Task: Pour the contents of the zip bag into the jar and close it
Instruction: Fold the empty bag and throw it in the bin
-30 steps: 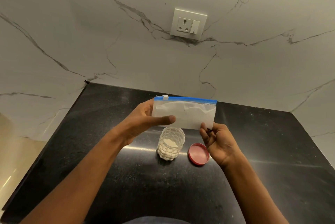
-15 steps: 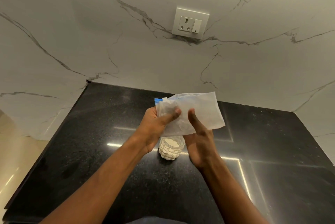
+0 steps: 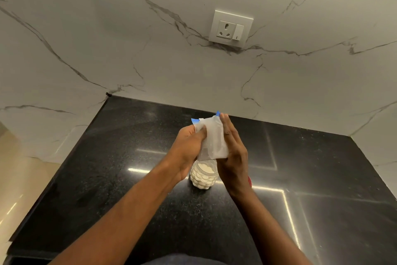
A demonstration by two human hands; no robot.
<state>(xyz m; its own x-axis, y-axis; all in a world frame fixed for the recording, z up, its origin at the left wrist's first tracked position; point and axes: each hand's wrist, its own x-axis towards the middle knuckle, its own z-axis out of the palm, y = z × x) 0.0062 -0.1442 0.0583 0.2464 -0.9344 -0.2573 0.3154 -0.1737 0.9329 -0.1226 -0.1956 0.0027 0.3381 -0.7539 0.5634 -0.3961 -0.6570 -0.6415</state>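
A folded clear zip bag (image 3: 211, 142) with a blue zip strip is held upright between both hands, just above the jar. My left hand (image 3: 187, 146) grips its left side, thumb across the front. My right hand (image 3: 235, 157) presses flat against its right side with straight fingers; its thumb is hidden. The ribbed glass jar (image 3: 203, 179) stands open on the black counter (image 3: 129, 157), holding white powder. Only a sliver of the red lid (image 3: 249, 181) shows beside my right wrist.
The black counter runs back to a white marble wall with a socket and switch plate (image 3: 231, 28). The counter's left edge drops off to a beige floor. Ceiling lights reflect on the counter to the right of the jar.
The bag was stretched flat between both hands; it has since been folded in half and turned upright. My right hand moved left against it, covering the red lid.
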